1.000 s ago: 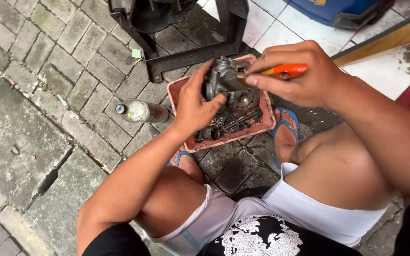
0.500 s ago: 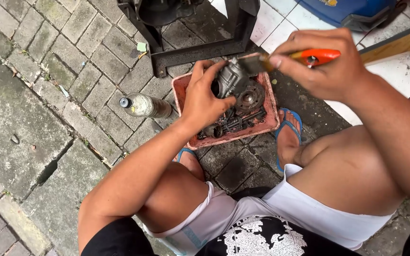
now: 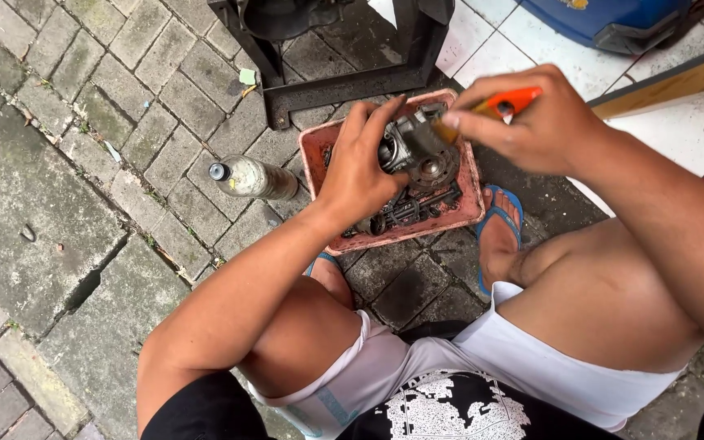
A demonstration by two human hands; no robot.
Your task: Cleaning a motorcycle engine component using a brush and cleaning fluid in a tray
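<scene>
We see the left hand [image 3: 360, 175] wrapped around a grey metal engine part [image 3: 417, 151], fingers curled over its top and thumb beneath, holding it lifted just above a reddish tray [image 3: 316, 155]. The part sits at about three o'clock from the left palm, touching it, so this is the nearer hand and the one that bears its weight.

The right hand [image 3: 531, 130] is closed around a brush with an orange handle [image 3: 508, 102], pinched between thumb and fingertips. The brush's long axis runs roughly from two o'clock down toward eight o'clock, and its working end meets the upper right face of the engine part; the tip is blurred, so we cannot tell exactly which surface it touches. From the right hand, the part lies at about nine o'clock, just beside the knuckles.

In the tray under the part lie small dark oily components [image 3: 405, 213], too tangled for us to name. A small bottle [image 3: 254, 178] lies on its side on the paving at nine o'clock from the tray, well apart from both hands. A black metal frame [image 3: 344, 85] stands at twelve o'clock from the tray.
</scene>
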